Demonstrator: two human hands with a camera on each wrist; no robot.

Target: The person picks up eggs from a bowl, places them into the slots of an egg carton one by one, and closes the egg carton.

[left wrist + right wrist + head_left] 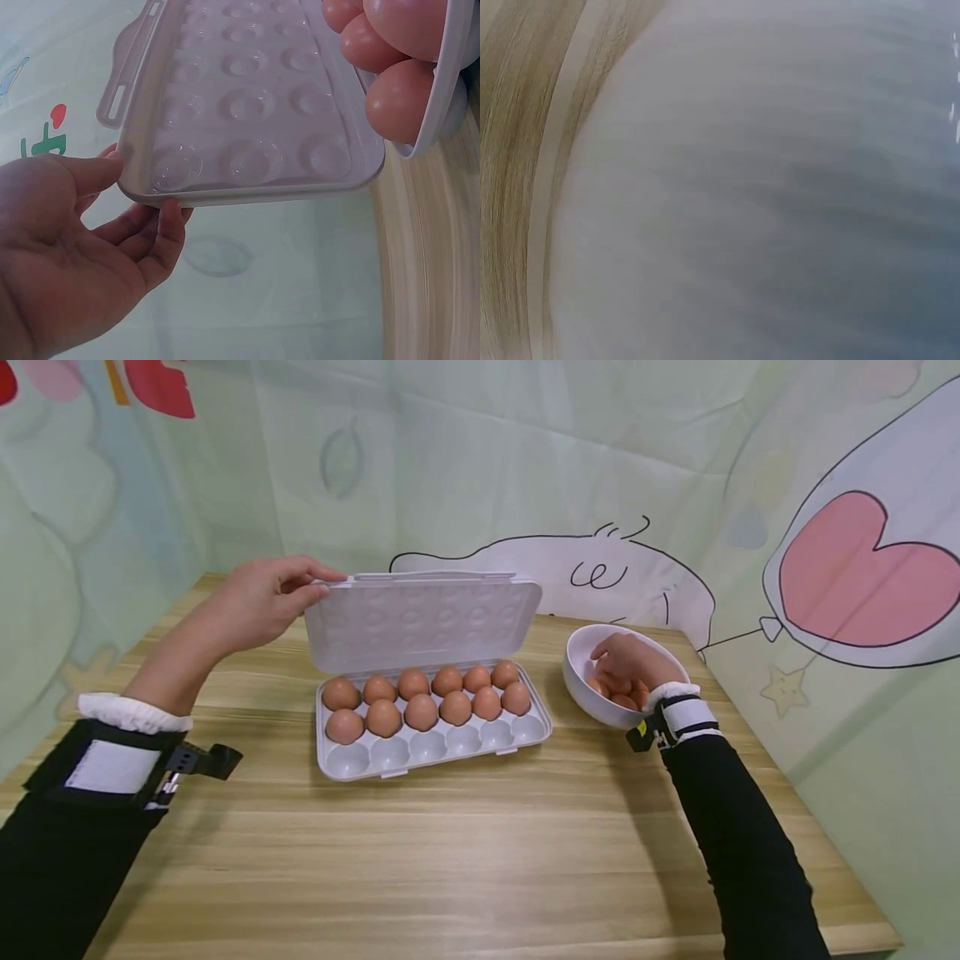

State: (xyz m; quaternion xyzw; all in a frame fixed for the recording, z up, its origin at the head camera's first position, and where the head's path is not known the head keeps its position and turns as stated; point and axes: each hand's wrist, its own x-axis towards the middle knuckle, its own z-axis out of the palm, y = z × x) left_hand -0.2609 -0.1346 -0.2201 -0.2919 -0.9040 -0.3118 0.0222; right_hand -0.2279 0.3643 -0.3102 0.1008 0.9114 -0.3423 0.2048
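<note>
A white plastic egg carton point(425, 747) stands with its lid raised in the middle of the table. Brown eggs point(421, 712) fill its back and middle rows, and the front row of cups is bare. My left hand point(258, 602) pinches the upper left corner of the lid point(427, 622), thumb on one face and fingers on the other in the left wrist view. To the right, my right hand point(633, 657) reaches down into a white bowl point(576, 672) of brown eggs point(624, 700). Its fingertips are largely hidden, so I cannot tell whether they grip an egg.
The wooden table point(450, 852) ends at the right along a slanting edge. A printed curtain point(480, 468) hangs close behind the carton and bowl. Outer bowl wall point(705, 187) fills most of the blurred right wrist view.
</note>
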